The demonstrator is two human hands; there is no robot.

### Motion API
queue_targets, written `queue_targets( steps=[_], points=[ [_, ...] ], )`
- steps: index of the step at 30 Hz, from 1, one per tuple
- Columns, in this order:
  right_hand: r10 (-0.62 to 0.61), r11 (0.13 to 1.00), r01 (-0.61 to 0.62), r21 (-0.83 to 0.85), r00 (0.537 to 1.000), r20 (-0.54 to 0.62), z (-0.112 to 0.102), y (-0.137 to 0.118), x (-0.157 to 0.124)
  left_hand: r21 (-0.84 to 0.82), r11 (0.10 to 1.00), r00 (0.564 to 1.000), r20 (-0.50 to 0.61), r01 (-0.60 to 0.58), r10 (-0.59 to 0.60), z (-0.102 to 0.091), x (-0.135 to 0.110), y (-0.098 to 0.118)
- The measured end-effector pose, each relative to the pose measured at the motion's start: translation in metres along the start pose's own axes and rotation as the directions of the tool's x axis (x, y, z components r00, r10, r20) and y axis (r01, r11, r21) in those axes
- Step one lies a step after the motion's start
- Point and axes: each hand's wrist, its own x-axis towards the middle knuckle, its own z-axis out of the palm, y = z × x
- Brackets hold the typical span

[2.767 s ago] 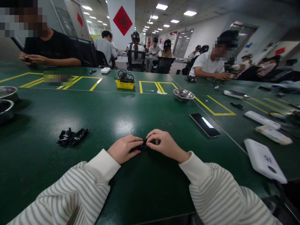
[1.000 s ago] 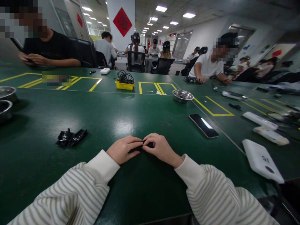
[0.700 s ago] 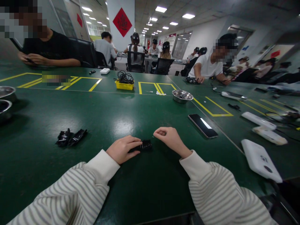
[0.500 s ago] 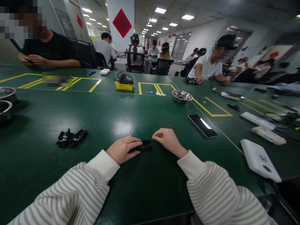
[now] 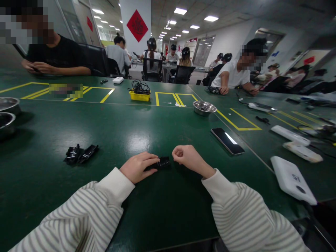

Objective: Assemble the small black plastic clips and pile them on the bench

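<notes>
Between the thumb and fingers of my left hand (image 5: 140, 167) is a small shiny black plastic packet (image 5: 164, 162), held down on the green table; its left end is hidden under the fingers. My right hand (image 5: 187, 157) is a little to the right of the packet, apart from it. Its thumb and fingertips are curled together, and I cannot make out whether anything small is in them. To the left lie black crumpled packets (image 5: 78, 154) of similar look, side by side on the table.
A phone (image 5: 227, 141) and a white power bank (image 5: 292, 179) lie at the right. Farther off stand a metal bowl (image 5: 204, 108) and a yellow tray (image 5: 140, 96) of black cables. More metal bowls (image 5: 7, 120) are at the left edge. Other people sit across the table.
My right hand has drawn slightly to the right, away from the packet's end, and its fingers have curled in more. My left hand stays on the packet.
</notes>
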Motion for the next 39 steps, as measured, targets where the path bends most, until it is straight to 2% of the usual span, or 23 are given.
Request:
queue_targets(
  steps=[3,7,11,16,23,27,32,36,39],
  points=[
    [-0.013,0.999,0.013,0.045,1.0,0.012,-0.004,0.001,-0.001,-0.003,1.0,1.0,0.0,-0.005,0.005,0.0,0.001,0.0],
    [-0.051,0.999,0.051,0.015,0.998,-0.026,-0.008,0.002,-0.002,-0.007,1.0,1.0,0.002,-0.003,0.003,0.0,0.001,0.0],
    [-0.037,0.999,0.036,-0.016,0.998,-0.056,-0.008,-0.002,-0.003,-0.009,1.0,1.0,0.013,0.0,0.0,0.0,0.001,0.0],
    [-0.113,0.977,0.095,-0.189,0.99,-0.087,-0.005,-0.002,-0.003,-0.006,1.0,1.0,0.023,0.005,-0.005,-0.001,0.001,0.0],
    [-0.175,0.914,0.151,-0.375,0.984,-0.032,-0.012,0.004,-0.004,-0.01,1.0,1.0,0.018,-0.001,0.001,0.001,0.0,-0.001],
    [-0.207,0.934,0.187,-0.306,0.978,-0.036,-0.014,0.005,-0.003,-0.01,1.0,1.0,0.016,0.003,-0.003,0.0,0.0,-0.001],
    [-0.301,0.938,0.274,-0.21,0.948,-0.105,0.001,0.007,0.011,-0.016,1.0,1.0,0.028,-0.003,0.004,0.0,0.002,0.001],
    [-0.365,0.928,0.358,-0.107,0.929,-0.06,0.016,0.012,0.029,-0.02,1.0,0.999,0.035,-0.007,0.008,-0.001,0.002,0.002],
    [-0.376,0.923,0.37,-0.11,0.926,-0.044,0.019,0.013,0.036,-0.022,1.0,0.999,0.037,-0.002,0.003,-0.002,0.001,0.002]
  ],
)
